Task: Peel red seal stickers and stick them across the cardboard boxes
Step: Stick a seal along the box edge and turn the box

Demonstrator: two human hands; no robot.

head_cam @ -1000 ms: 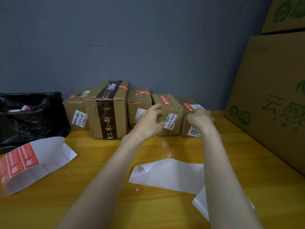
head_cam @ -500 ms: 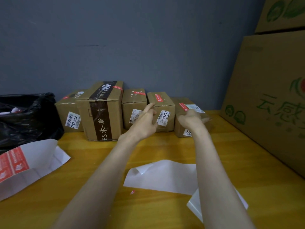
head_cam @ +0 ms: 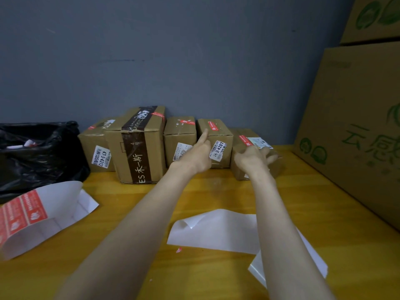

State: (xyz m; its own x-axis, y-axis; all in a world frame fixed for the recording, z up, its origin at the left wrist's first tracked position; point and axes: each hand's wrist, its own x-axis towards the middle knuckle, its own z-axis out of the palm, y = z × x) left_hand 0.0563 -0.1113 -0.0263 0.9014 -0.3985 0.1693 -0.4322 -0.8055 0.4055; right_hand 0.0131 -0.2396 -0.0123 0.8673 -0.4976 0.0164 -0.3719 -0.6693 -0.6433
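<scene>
Right of the tall brown-taped cardboard box (head_cam: 134, 146), the left hand (head_cam: 199, 156) touches a straight forefinger to a small brown cardboard box (head_cam: 226, 161); the right hand (head_cam: 253, 159) rests spread-fingered on the end cardboard box (head_cam: 237, 167).

Yellow wood tabletop (head_cam: 216, 191). Far edge: five small cardboard boxes (head_cam: 179, 135) in a row against the wall, side by side, second from the left is the tallest. Far-left corner: black plastic bag (head_cam: 39, 156), touching the leftmost box. Left edge: curled sticker sheet (head_cam: 54, 219) with red seal stickers (head_cam: 23, 211) on its left end. Centre to near-right: white backing sheet (head_cam: 216, 230) with one corner folded, second white sheet (head_cam: 316, 267) just beside it. Small red scrap (head_cam: 179, 250) by the first sheet. Right edge: large printed carton (head_cam: 357, 137).
</scene>
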